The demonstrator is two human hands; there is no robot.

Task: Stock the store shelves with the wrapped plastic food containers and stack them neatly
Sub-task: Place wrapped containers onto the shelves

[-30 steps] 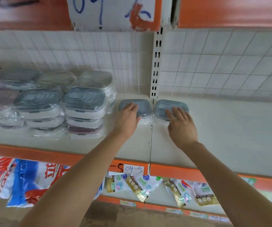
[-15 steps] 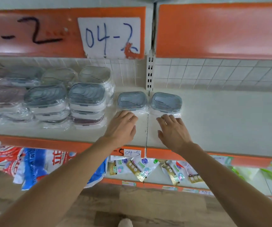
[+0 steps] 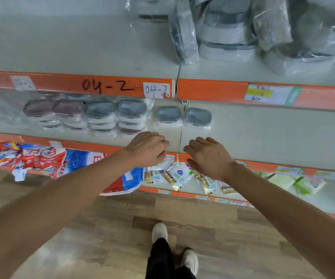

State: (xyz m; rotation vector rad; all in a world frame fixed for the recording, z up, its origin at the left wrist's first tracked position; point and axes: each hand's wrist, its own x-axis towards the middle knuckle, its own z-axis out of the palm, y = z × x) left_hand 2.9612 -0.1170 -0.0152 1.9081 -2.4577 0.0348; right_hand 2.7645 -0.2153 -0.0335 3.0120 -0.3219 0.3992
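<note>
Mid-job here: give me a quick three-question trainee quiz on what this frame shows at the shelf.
1. True or false: the left hand grips a container.
2. Multiple choice: the two single grey-lidded containers sit A) stacked on each other, B) side by side on the shelf, C) on the floor.
3. Where do loose wrapped containers lie in a heap?

Key:
1. False; both the left hand and the right hand are empty, in front of the shelf edge.
2. B.
3. On the upper shelf, at the right.

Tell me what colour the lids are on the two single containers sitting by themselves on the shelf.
Blue-grey, on both single containers, in the head view.
</note>
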